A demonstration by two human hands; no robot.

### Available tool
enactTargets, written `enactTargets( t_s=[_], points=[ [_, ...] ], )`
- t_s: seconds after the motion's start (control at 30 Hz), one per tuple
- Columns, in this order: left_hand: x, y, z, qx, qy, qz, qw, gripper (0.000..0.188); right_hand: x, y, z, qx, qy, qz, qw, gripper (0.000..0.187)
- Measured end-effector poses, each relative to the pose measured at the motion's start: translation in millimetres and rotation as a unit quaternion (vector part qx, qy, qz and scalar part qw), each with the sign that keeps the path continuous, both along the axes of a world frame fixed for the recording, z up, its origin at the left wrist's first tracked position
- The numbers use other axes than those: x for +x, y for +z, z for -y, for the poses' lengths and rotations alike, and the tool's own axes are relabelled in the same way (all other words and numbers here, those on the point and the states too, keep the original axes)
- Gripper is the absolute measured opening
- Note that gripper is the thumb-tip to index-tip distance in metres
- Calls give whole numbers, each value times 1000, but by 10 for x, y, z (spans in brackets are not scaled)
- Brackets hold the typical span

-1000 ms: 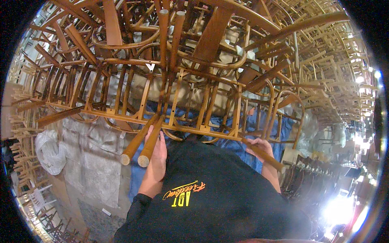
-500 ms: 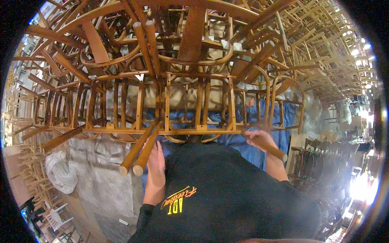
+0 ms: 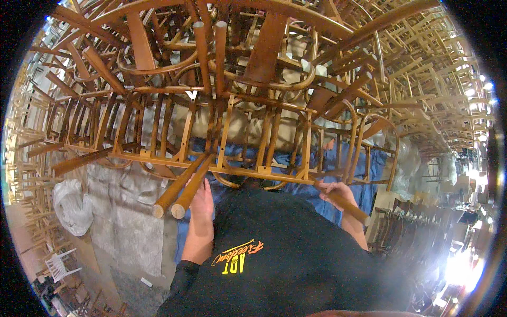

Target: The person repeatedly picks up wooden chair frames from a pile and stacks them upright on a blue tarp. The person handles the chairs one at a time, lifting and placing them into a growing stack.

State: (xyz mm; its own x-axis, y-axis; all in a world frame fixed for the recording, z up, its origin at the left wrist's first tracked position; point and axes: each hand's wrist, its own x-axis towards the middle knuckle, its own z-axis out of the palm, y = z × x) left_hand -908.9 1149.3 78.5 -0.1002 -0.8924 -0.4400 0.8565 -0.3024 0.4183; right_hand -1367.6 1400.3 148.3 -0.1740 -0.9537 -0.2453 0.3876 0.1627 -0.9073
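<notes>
My left hand (image 3: 200, 204) is closed against the side of a wooden chair leg (image 3: 191, 189) whose round end points toward me; part of the fingers is hidden behind the leg. A second leg (image 3: 171, 195) runs close beside it on the left. Farther right, my right hand (image 3: 334, 191) is wrapped round another chair leg (image 3: 351, 208). These legs belong to a row of brown wooden chair frames (image 3: 248, 173), joined or tangled together in front of my chest. Both forearms reach forward from black sleeves.
More brown chairs with bentwood parts (image 3: 264, 47) are heaped just beyond. Dense stacks of chair frames (image 3: 422, 58) rise at the right. Blue cloth (image 3: 364, 158) lies below the frames, with grey sheeting (image 3: 127, 216) at left. A clear plastic bag (image 3: 74, 208) and a white chair (image 3: 60, 266) are farther left.
The chair row has tilted in view, its left part higher and its right part slightly lower. Both hands keep their places on the legs.
</notes>
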Motion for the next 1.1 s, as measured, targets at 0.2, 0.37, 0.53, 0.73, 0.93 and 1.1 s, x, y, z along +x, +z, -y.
enactTargets(
  t_s=[0.2,0.37,0.53,0.73,0.93,1.1],
  points=[
    [16,105,23,-2,-6,4,1000,32,74,56,50,5,-54,34,998,33],
    [9,262,-5,-10,-13,21,1000,34,11,66,83,24,-42,-60,997,32],
    [-28,328,56,48,-1,38,998,31,-127,-63,16,53,-41,77,995,37],
    [-63,262,56,-44,-23,248,967,28,-108,-152,-9,6,6,-20,1000,25],
    [-128,86,91,-11,29,263,964,27,-65,41,185,204,-104,155,961,18],
    [-126,94,-83,-122,-208,595,767,40,-6,132,355,202,-85,149,964,25]
  ],
)
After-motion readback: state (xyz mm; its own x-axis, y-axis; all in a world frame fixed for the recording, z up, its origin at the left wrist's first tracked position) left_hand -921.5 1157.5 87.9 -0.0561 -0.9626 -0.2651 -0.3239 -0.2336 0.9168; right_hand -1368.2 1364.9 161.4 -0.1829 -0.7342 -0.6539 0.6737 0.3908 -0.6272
